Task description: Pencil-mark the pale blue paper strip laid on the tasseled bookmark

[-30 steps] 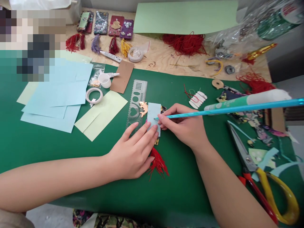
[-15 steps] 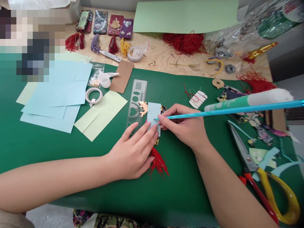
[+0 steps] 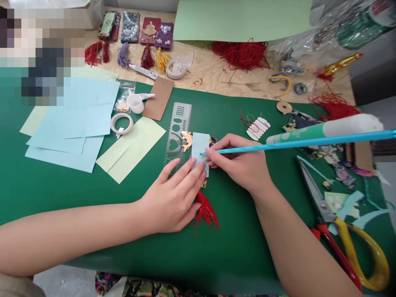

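Note:
A small light blue paper (image 3: 200, 144) lies on a patterned fabric piece (image 3: 213, 141), whose red tassel (image 3: 207, 212) spreads below. My left hand (image 3: 177, 196) rests flat with fingers spread, its fingertips on the paper's lower part. Pinched in my right hand (image 3: 238, 161) is a long blue pencil (image 3: 297, 143), its tip at the paper's middle. A clear ruler (image 3: 178, 123) and a copper-coloured fish charm (image 3: 187, 140) lie just left of the paper.
Blue sheets (image 3: 77, 119), a green sheet (image 3: 133, 148) and a tape roll (image 3: 121, 123) lie left. To the right are scissors (image 3: 324, 208), a glue tube (image 3: 297, 132) and a thread card (image 3: 258, 128). Tasselled pouches (image 3: 130, 27) sit on the wooden board behind.
The pencil tip has shifted very slightly up and left on the paper. My left hand stays in place, and the view has moved a little.

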A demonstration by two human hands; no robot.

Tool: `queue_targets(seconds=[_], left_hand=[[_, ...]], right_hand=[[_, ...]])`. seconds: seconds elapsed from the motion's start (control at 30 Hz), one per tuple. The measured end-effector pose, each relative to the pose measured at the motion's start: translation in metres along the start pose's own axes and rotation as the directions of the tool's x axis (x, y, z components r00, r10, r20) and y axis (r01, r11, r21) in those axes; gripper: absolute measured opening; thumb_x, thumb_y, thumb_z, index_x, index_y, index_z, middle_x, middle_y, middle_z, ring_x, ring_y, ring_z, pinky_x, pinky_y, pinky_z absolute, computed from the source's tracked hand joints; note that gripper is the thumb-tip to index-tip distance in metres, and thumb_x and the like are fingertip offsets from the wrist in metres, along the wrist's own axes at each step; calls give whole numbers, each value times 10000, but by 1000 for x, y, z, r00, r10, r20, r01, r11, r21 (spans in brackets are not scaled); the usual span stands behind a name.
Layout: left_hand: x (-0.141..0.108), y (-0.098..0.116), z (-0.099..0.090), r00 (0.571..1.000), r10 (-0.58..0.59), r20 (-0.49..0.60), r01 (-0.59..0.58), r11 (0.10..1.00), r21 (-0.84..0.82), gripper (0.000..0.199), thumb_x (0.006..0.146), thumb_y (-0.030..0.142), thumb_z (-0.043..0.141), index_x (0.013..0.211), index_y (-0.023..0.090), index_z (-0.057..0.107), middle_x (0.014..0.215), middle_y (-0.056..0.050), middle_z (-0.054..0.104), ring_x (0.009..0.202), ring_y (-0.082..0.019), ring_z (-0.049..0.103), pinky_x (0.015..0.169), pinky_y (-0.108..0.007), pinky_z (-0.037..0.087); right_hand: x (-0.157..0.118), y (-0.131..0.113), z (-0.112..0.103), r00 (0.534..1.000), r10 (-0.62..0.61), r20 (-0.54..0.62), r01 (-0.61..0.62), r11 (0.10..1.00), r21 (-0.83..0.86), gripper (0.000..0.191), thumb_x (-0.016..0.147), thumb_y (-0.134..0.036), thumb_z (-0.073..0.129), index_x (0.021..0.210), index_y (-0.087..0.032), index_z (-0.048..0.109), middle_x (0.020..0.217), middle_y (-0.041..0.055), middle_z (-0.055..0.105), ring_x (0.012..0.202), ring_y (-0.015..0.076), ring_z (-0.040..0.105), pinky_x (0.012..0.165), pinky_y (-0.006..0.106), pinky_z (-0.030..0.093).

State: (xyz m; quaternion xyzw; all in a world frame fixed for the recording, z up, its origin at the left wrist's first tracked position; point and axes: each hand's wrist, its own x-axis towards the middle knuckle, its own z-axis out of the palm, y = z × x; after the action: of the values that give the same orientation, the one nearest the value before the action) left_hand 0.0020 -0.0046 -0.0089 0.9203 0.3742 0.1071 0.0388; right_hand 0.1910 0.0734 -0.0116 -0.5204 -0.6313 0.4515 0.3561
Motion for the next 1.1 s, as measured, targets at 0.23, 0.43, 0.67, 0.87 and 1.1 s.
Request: queue_targets(seconds=[0.23, 0.43, 0.67, 0.87, 1.1], left_hand=[[0, -1, 1, 1000, 9, -8, -9, 1000, -1, 529, 983, 341, 346, 1376, 21, 498, 1474, -156, 440, 1377, -309, 378, 1158, -487, 177], [0, 0, 2, 1000, 0, -20, -1, 1000, -14, 519, 984, 336, 341, 1363, 27, 514, 1466, -150, 454, 1370, -307, 386, 1153, -485, 189], [0, 0, 1, 1000, 2, -17, -2, 1000, -12, 523, 986, 337, 334, 1368, 24, 508, 1467, -151, 452, 1371, -304, 385, 1150, -482, 194], [0, 0, 1, 1000, 2, -19, -3, 1000, -13, 517, 984, 332, 338, 1362, 28, 516, 1466, -151, 452, 1371, -308, 386, 1148, -484, 195], [0, -1, 0, 1000, 9, -15, -9, 1000, -7, 520, 986, 337, 338, 1366, 26, 511, 1467, -154, 450, 1372, -309, 387, 1153, -483, 185]], right_hand=[[0, -4, -1, 1000, -17, 7, 17, 997, -70, 203, 751, -264, 716, 609, -212, 580, 540, -16, 630, 429, 142, 603, 401, 255, 486], [0, 0, 1, 1000, 7, -16, -8, 1000, -5, 242, 740, -335, 750, 620, -216, 578, 541, -22, 634, 430, 142, 613, 411, 257, 519], [0, 1, 0, 1000, -18, -2, 18, 999, -36, 222, 750, -309, 730, 614, -214, 583, 547, -16, 638, 432, 144, 607, 406, 267, 502], [-1, 1, 1, 1000, -1, -23, 2, 1000, 12, 206, 752, -272, 722, 623, -212, 573, 529, -28, 626, 421, 139, 613, 414, 257, 519], [0, -1, 0, 1000, -7, -8, 6, 1000, -18, 208, 764, -276, 705, 623, -212, 567, 532, -23, 633, 425, 146, 613, 410, 265, 513]])
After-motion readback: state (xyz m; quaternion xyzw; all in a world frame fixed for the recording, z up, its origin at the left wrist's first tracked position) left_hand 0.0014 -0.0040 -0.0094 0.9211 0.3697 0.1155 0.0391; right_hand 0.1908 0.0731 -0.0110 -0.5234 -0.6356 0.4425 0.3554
